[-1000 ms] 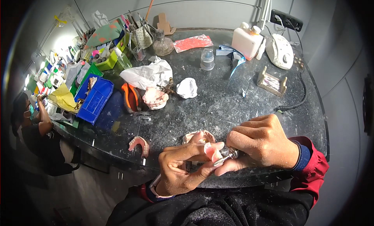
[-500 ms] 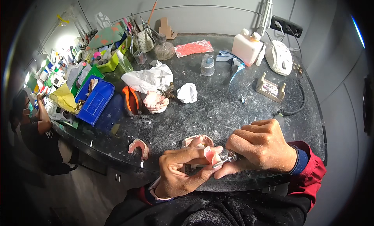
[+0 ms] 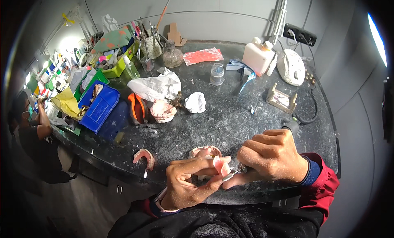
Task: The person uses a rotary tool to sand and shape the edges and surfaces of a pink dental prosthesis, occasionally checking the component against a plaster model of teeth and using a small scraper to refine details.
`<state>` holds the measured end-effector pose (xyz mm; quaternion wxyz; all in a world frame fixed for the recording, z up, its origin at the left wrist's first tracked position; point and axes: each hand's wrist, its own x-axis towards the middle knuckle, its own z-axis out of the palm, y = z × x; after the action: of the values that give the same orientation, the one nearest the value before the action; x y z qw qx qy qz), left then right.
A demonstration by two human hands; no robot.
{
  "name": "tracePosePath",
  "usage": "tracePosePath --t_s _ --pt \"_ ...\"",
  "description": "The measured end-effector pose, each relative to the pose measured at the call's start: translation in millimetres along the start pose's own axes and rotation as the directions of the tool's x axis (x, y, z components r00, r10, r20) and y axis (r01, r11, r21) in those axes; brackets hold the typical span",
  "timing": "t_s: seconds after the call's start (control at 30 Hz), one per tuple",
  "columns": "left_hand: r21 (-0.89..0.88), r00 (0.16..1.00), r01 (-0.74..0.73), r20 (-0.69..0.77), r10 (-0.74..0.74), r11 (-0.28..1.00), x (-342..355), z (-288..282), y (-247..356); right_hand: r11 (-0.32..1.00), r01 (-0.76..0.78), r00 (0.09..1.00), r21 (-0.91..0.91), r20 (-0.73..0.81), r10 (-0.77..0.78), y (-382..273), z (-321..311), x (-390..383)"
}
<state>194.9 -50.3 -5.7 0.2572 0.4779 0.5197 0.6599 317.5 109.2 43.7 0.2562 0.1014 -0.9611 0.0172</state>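
Observation:
My left hand point(image 3: 189, 182) pinches a small pink denture piece point(image 3: 223, 165) between thumb and fingers, at the near edge of the dark dusty bench point(image 3: 230, 119). My right hand point(image 3: 274, 160) is closed around a slim metal handpiece point(image 3: 234, 172) whose tip touches the pink piece. A black cable point(image 3: 305, 114) runs from behind that hand toward a white control unit point(image 3: 291, 66). Just behind my hands lies another pink denture point(image 3: 206, 151). A third pink denture point(image 3: 144, 156) sits at the bench edge to the left.
A denture on a plaster cast point(image 3: 163, 111), a white plaster lump point(image 3: 195, 102) and a crumpled white bag point(image 3: 155, 86) lie mid-bench. Blue and green bins point(image 3: 99, 106), tool cups point(image 3: 151, 47), a white bottle point(image 3: 257, 57) and a small wooden frame point(image 3: 281, 98) stand behind. Another person point(image 3: 33, 127) sits at far left.
My hands stay together on the pink piece and have drifted slightly toward the near edge. The view has shifted a little; nothing on the bench has moved.

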Motion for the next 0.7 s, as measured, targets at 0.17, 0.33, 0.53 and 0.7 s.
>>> tracePosePath --t_s 0.17,0.33,0.53,0.7 --pt "0.088 0.991 -0.134 0.034 0.131 0.987 3.3 -3.9 -5.9 0.994 0.048 0.999 -0.102 -0.017 -0.05 1.2 0.1 1.1" --pt "0.144 0.972 -0.236 0.023 0.235 0.961 5.0 -2.5 -4.1 0.994 0.027 0.999 -0.103 -0.016 -0.029 -0.4 -0.7 1.1" --pt "0.134 0.979 -0.202 0.021 0.201 0.97 5.1 -2.5 -2.6 0.986 0.055 0.998 -0.156 -0.012 -0.057 -1.4 -2.8 2.8" --pt "0.182 0.961 -0.275 0.026 0.275 0.944 7.0 -2.8 -6.8 0.982 0.042 0.999 -0.183 -0.003 -0.044 2.3 1.1 -1.6"
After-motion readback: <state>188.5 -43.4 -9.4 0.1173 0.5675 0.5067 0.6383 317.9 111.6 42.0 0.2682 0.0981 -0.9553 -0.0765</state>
